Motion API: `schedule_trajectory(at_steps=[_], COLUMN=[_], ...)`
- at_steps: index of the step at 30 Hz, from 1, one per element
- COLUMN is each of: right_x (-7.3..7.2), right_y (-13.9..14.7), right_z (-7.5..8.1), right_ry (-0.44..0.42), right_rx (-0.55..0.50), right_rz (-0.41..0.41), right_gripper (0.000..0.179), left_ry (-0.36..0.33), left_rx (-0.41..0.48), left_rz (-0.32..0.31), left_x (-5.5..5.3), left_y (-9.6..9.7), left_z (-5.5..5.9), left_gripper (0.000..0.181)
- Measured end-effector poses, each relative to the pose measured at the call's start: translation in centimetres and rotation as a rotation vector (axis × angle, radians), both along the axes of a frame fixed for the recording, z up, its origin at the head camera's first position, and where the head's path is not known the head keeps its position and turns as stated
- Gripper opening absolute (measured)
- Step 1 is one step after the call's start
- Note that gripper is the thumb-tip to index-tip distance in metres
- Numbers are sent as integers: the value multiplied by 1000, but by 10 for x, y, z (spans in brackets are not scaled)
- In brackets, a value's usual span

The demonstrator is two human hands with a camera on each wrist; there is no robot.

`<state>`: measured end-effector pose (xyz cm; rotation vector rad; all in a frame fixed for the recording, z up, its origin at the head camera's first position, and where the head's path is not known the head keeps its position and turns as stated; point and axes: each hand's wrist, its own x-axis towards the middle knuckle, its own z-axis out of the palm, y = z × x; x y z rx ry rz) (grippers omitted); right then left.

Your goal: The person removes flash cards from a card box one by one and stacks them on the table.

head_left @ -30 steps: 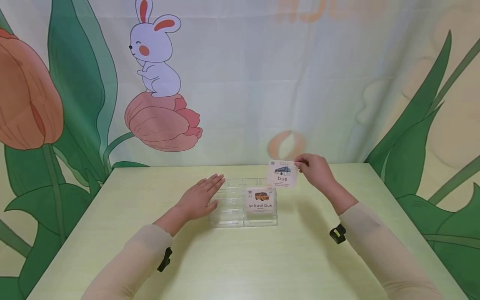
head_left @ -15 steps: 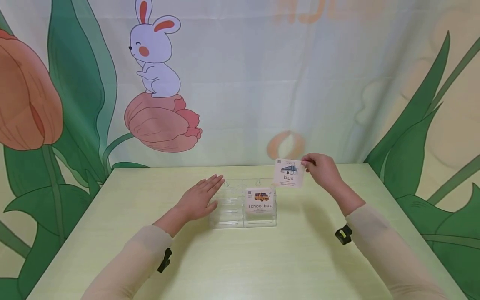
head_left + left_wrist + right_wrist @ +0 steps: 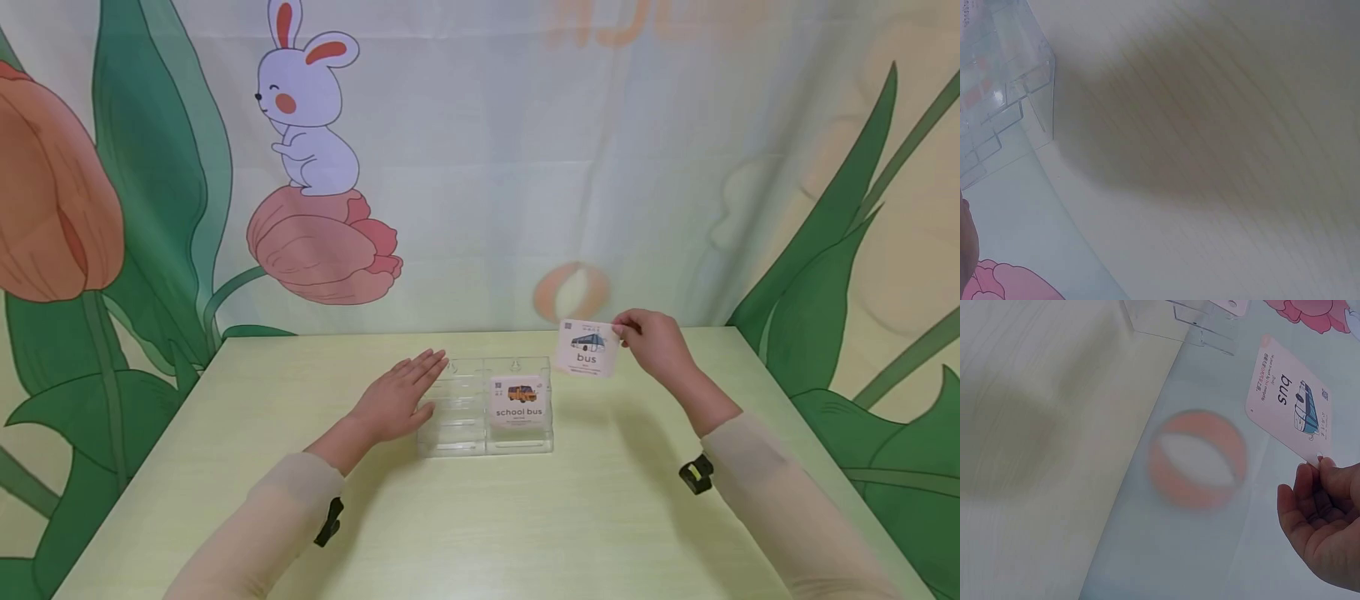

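Note:
A clear plastic card rack with two columns of tiers stands mid-table. In its right column sits a white flashcard printed "school bus" under a yellow bus. My left hand lies with straight fingers along the rack's left side, the fingertips at its upper left edge. My right hand pinches the upper right corner of a second flashcard, which reads "bus" beneath a blue coach. That card is held up just right of the rack. In the right wrist view, thumb and forefinger grip the card's corner, the other fingers curled.
The pale wood-grain table ends at a back edge in front of a curtain printed with a rabbit, tulips and leaves. Black straps hang at both wrists, and shadows of the arms fall on the tabletop.
My right hand has moved to the right with the "bus" flashcard, which no longer overlaps the rack in the head view. My left hand and the "school bus" card stay put.

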<state>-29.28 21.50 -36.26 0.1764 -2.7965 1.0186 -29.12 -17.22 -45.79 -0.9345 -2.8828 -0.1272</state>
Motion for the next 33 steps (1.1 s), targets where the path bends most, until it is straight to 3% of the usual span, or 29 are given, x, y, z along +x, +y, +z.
schedule_trajectory(at_steps=[8, 23, 33], right_x=[3, 6, 8], right_y=[7, 23, 28], right_z=[-4, -17, -24], right_ry=[-30, 8, -60], right_rx=[18, 38, 41], right_rz=[-22, -18, -50], right_gripper=[26, 22, 25], left_ry=[6, -3, -4], left_rx=[12, 16, 15], left_rz=[2, 6, 6], left_x=[-1, 1, 1], left_y=[0, 1, 2], left_z=[-2, -1, 0], left_gripper=[67, 66, 67])
